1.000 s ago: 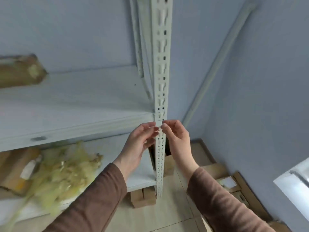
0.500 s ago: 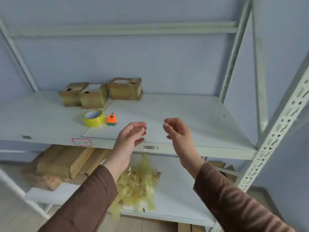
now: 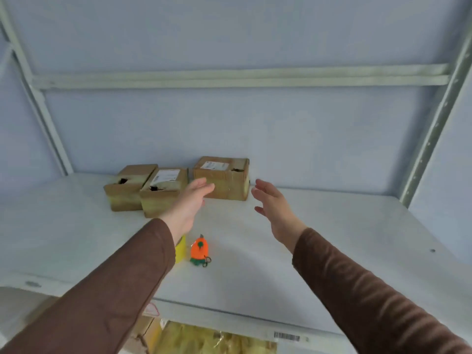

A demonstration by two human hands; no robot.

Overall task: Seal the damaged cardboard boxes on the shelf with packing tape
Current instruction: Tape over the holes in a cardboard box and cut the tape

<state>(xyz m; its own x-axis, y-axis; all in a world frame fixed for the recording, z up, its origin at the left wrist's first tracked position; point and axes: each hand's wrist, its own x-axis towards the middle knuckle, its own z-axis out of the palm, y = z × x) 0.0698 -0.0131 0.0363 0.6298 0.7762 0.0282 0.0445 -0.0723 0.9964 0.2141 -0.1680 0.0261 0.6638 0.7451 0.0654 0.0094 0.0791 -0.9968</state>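
Observation:
Three small cardboard boxes stand in a row at the back of the white shelf [image 3: 332, 238]. The left box [image 3: 127, 190] and middle box [image 3: 163, 192] each have a torn hole in the top front edge. The right box [image 3: 224, 178] has a tear near its top right corner. My left hand [image 3: 190, 203] reaches out open, just in front of the right box's left side. My right hand [image 3: 274, 203] is open too, just right of that box. A yellow tape roll [image 3: 180, 247] lies mostly hidden under my left forearm.
A small orange carrot-shaped cutter [image 3: 200, 250] lies beside the tape roll. Grey metal uprights [image 3: 431, 129] frame the shelf on both sides. On the lower shelf lie crumpled yellowish tape scraps [image 3: 212, 341] and flat cardboard [image 3: 143, 330].
The view swung from the shelf's corner post to the shelf with the boxes. Both hands left the post, opened and reached forward toward the right box.

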